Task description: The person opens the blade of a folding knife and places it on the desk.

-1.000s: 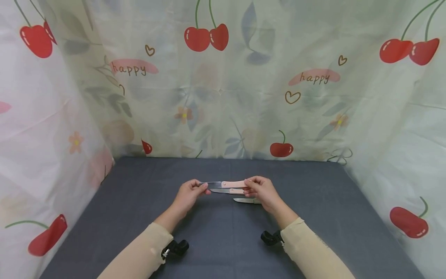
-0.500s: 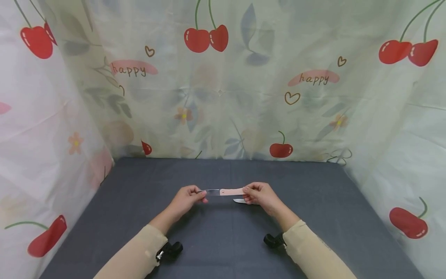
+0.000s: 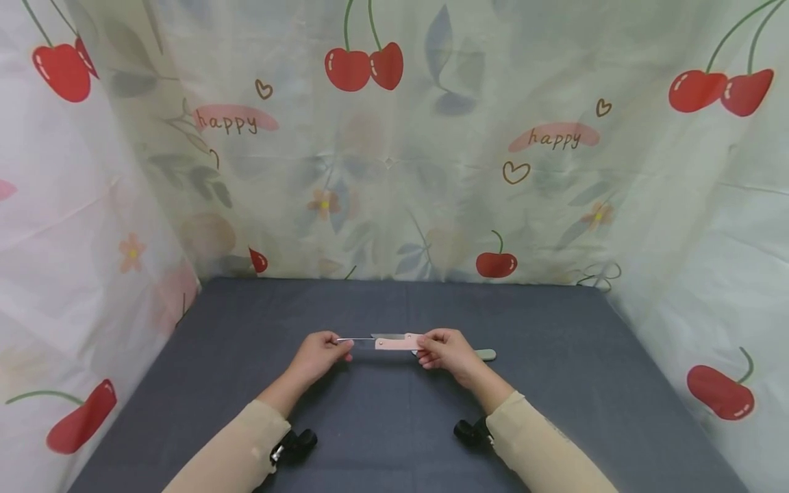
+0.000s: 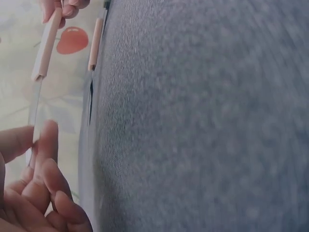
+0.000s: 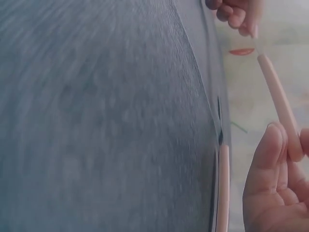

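My left hand (image 3: 317, 355) pinches the blade end of a knife between thumb and fingers. The right hand (image 3: 448, 352) grips the butt of that knife's pink handle (image 3: 394, 342), so the knife spans level between both hands, raised over the table in the wrist views. Just behind it lies a second pink-handled knife (image 3: 387, 336), partly covered by the held one in the head view; its handle (image 4: 96, 43) shows along the cloth in the left wrist view. A third knife with a pale green handle (image 3: 487, 355) lies under my right hand, mostly hidden by it.
Dark grey cloth covers the table (image 3: 394, 431). A cherry-print curtain (image 3: 394, 164) closes off the back and both sides. Black wrist-camera mounts (image 3: 294, 446) stick out from the sleeves.
Both hands have come lower, then shifted left with the held knife. The second pink knife, covered half a second ago, shows again, and the green handle now emerges right of my right hand.
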Motion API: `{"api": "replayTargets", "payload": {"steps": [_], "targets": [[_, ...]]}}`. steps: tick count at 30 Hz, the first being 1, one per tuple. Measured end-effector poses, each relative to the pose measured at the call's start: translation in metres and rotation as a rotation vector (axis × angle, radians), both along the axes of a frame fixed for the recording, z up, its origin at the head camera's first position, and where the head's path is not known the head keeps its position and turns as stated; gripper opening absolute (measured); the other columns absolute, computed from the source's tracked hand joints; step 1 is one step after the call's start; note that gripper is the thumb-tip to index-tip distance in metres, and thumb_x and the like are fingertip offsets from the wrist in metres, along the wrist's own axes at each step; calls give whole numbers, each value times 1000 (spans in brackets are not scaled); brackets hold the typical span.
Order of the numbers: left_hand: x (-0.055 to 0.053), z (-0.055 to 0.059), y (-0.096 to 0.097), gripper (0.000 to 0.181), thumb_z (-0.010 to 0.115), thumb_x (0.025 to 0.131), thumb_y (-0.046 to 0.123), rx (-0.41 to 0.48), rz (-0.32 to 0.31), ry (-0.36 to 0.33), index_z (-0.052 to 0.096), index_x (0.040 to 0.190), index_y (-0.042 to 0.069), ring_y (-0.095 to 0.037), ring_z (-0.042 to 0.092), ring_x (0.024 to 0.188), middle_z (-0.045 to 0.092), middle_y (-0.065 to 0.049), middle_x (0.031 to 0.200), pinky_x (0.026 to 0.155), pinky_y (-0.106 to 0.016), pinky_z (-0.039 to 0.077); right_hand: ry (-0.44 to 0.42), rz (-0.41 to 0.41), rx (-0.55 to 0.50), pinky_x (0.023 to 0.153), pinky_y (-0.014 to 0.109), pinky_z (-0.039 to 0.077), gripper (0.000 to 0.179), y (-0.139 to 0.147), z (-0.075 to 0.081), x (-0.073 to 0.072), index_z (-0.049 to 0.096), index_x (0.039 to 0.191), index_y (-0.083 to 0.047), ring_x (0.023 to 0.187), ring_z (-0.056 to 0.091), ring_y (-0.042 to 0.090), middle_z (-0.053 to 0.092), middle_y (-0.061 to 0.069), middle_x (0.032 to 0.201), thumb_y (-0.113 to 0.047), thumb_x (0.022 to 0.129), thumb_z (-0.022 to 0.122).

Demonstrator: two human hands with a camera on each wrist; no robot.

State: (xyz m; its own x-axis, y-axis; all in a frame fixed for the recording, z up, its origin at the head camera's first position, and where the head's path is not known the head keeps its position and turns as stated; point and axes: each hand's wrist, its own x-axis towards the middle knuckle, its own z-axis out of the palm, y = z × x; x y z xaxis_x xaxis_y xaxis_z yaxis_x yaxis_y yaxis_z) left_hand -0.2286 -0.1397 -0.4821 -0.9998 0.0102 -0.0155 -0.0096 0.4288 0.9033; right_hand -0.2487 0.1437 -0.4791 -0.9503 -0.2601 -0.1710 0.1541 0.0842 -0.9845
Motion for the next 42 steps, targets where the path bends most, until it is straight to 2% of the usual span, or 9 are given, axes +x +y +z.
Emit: {"api": "replayTargets", "payload": {"steps": [6,10,16,21,25,28,34,42], "targets": [[-1,-4,-8,28,74,90,20,-86,69,-10,61,72,4,-13,56,62,74,-8,71,59,-27,36,-12,-122,49,57,26,56,28,-23,-4,3,65,109,12,58,63,10,67,9,74,-15,100,63],[1,-4,-15,29,73,91,22,-140,79,-35,62,70,4,-13,48,59,74,-6,70,58,-28,35,-9,-172,96,56,27,56,31,-35,-7,5,66,111,11,56,63,10,67,9,73,-19,101,62],[2,1,-27,31,69,94,25,-217,58,-96,67,73,3,-14,46,58,73,-4,69,57,-29,35,-7,-145,173,55,27,56,30,-48,-6,4,65,108,12,55,63,11,67,10,71,-18,102,59],[-4,2,-36,31,66,97,27,-269,27,-169,72,77,4,-11,49,55,73,-1,68,56,-26,37,-22,-122,225,56,28,57,31,-55,-4,0,66,106,11,57,66,12,69,12,72,-19,103,59],[-11,3,-39,29,65,98,25,-226,17,-258,73,83,1,-7,54,51,72,0,67,53,-23,40,-43,-124,269,55,28,57,29,-56,-3,-4,68,100,10,55,65,11,68,11,71,-18,101,61],[-15,2,-41,28,65,99,22,-176,34,-307,72,88,-3,-5,54,48,71,-1,66,50,-21,42,-56,-123,283,54,27,56,25,-56,-3,-7,69,96,8,53,64,10,68,11,70,-16,100,63],[-17,1,-41,29,65,99,22,-166,70,-342,71,87,-4,-6,54,46,70,-1,64,48,-21,43,-74,-123,301,54,27,56,21,-58,-1,-8,68,95,8,53,63,10,68,11,70,-12,99,64],[-16,0,-42,30,67,98,23,-166,80,-377,70,87,-4,-5,55,46,70,-3,63,49,-21,45,-78,-116,333,54,28,57,19,-57,-1,-5,68,90,8,52,63,10,66,10,67,-9,98,65]]}}
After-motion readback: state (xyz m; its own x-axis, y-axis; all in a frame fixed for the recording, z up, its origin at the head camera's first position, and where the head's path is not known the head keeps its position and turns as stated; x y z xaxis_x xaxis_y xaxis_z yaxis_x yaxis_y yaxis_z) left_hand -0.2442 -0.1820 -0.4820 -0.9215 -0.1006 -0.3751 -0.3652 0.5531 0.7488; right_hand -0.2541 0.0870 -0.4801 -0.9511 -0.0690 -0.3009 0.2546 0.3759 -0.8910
